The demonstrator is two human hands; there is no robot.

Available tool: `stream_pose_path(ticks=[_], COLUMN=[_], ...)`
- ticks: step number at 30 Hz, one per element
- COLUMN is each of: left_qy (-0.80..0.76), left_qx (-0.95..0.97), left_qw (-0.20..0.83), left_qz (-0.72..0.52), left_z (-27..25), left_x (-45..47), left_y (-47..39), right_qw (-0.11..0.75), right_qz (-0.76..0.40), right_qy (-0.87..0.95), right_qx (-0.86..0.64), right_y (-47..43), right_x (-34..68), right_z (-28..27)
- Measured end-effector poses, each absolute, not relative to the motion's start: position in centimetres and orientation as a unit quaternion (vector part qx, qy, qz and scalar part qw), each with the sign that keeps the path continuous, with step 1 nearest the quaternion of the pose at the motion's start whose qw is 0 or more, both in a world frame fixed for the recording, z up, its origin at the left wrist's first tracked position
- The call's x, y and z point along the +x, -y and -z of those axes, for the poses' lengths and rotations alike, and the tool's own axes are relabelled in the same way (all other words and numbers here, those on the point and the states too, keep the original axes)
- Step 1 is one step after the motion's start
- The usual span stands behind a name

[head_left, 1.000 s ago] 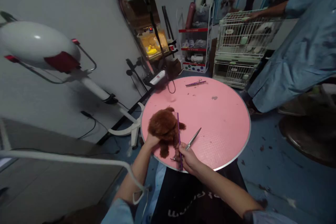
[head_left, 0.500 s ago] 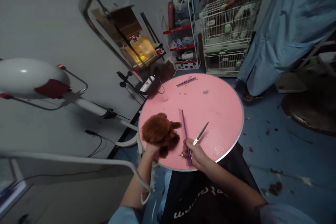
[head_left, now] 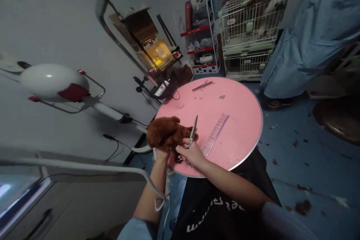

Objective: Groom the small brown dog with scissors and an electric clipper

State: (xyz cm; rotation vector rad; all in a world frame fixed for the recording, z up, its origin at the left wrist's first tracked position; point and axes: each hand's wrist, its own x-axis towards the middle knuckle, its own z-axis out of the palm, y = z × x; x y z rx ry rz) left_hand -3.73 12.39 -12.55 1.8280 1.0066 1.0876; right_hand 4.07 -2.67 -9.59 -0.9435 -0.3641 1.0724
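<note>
A small dog with reddish-brown fur [head_left: 165, 129] is on the left side of the round pink table [head_left: 239, 101]. My left hand [head_left: 162, 154] is under its near side and holds it, with most fingers hidden in the fur. Grooming scissors [head_left: 193, 131] are in my right hand [head_left: 191, 153], blades pointing up and away beside the dog's legs. My right fingers are closed around the handles, close to the fur. To the right of that hand, a purple comb [head_left: 216, 135] lies flat on the tabletop, its metal teeth facing left.
Smaller scissors and another comb [head_left: 202, 86] lie at the table's far edge. A white dryer [head_left: 54, 82] juts in from the left, above a white bar [head_left: 112, 167]. Behind the table are wire cages [head_left: 247, 32], a shelf rack [head_left: 199, 48] and a person in a blue gown [head_left: 306, 37].
The comb has left my right hand and now lies on the table. My right hand has moved left to the dog, with the scissors turned more upright. The view has shifted slightly.
</note>
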Motion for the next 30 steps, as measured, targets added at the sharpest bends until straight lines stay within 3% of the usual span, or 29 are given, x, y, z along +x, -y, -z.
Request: stream_pose_path(ticks=[5, 10, 14, 20, 30], left_qy=[-0.441, -0.435, -0.455, -0.478, -0.492], left_qx=[0.686, 0.714, 0.678, 0.724, 0.755], left_qw=[0.321, 0.410, 0.422, 0.332, 0.332], left_qz=[-0.482, -0.365, -0.394, -0.370, -0.279], left_z=[10.7, 7.1, 5.3, 3.4, 0.4], left_x=[-7.3, -6.9, -4.4, -4.7, -6.1], left_y=[-7.2, -3.3, -4.0, -5.7, -5.9], right_qw=[0.781, 0.786, 0.750, 0.711, 0.722], right_qz=[-0.438, -0.388, -0.446, -0.596, -0.570], right_qy=[0.151, 0.205, 0.186, 0.133, 0.192], right_qx=[-0.419, -0.435, -0.452, -0.348, -0.342], right_y=[0.2, 1.0, 1.5, 1.9, 1.1], right_x=[1.9, 2.1, 2.3, -0.8, -3.6], right_z=[8.6, 8.8, 9.9, 12.6, 11.3])
